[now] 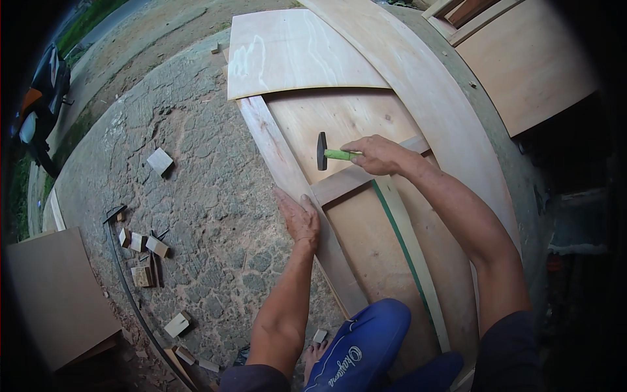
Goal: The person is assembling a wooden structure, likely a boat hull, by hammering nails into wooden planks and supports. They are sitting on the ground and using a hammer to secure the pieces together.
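Note:
My right hand (377,155) is closed around the green handle of a hammer (322,151). The hammer's dark head hangs over the plywood panel inside a wooden frame (260,124), just above a crosspiece (341,185). Against the frame's left rail rests my left hand (299,217), its fingers stretched along the wood. A pale strip with a green edge (410,251) runs from the crosspiece toward my knees. A light plywood sheet (307,52) covers the frame's far end, and a long curved-looking board (418,85) lies along its right side.
Several small wood blocks (159,161) are scattered on the rough stony ground at left. A dark hose or cable (134,297) curves past them. A brown board (55,300) lies at lower left, a plywood panel (529,65) at upper right, and a motorcycle (46,104) stands far left.

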Tool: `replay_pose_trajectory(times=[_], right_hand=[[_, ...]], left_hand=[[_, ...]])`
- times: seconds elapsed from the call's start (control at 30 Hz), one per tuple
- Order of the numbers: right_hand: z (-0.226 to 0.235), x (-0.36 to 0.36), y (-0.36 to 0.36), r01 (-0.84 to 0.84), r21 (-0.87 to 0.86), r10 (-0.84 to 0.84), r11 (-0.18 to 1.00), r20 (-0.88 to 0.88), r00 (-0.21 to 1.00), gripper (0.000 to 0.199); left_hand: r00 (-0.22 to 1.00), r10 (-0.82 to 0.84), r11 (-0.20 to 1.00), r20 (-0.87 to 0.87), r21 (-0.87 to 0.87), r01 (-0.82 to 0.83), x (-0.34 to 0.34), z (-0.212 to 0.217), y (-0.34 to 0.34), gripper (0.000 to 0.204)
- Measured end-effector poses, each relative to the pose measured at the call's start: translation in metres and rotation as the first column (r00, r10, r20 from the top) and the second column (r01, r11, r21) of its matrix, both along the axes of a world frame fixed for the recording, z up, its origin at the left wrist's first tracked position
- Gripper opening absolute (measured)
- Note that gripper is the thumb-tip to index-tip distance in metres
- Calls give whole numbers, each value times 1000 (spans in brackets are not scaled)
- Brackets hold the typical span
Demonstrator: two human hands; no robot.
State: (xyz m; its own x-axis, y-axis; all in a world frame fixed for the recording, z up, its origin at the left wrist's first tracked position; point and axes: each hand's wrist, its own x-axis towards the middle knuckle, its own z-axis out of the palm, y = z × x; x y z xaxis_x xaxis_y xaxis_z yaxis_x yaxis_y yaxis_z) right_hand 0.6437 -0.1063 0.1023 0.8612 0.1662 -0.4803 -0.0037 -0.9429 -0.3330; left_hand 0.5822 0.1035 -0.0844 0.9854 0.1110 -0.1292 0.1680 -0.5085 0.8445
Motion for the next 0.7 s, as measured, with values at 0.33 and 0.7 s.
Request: replay_pose_trajectory(times=[0.33,0.7], right_hand=[[-11,120,56,-423,-271,269,865,-461,846,43],[-13,121,46,-339,-244,240,908,-358,902,38]], left_hand=[[1000,24,996,-9,-88,-25,9,10,4,67],[1000,23,995,0,-96,-23,6,9,4,64]])
